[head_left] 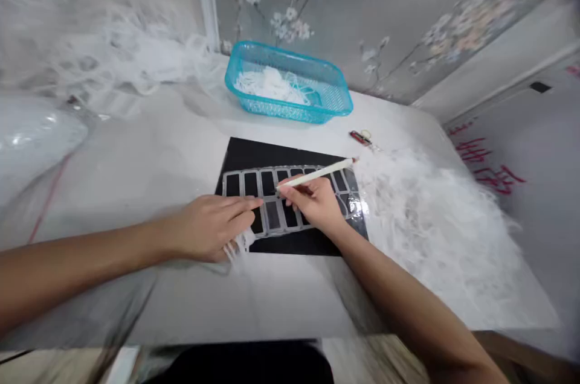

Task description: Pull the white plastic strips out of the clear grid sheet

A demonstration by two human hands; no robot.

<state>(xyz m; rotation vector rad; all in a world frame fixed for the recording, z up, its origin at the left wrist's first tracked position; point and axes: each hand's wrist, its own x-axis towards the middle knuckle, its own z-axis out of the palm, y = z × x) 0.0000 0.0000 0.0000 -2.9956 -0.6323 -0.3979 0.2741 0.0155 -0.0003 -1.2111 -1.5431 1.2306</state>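
Observation:
My right hand (315, 200) pinches a slim white pen-shaped tool (322, 172), its lower tip touching the clear sheet (273, 214) with rows of rectangular outlines. That sheet lies on a black board (272, 151). On the sheet's left part rests my left hand (222, 224), index finger stretched toward the tool tip and the other fingers curled. Thin white strips (244, 240) stick out from under those curled fingers. The exact grip on them is partly hidden by the hand.
A blue plastic basket (294, 107) holding white strands stands behind the board. Heaps of tangled white strips lie at right (435, 239) and back left (131, 52). A small red item (360, 137) lies near the right heap; a clear plastic bag (36, 142) sits far left.

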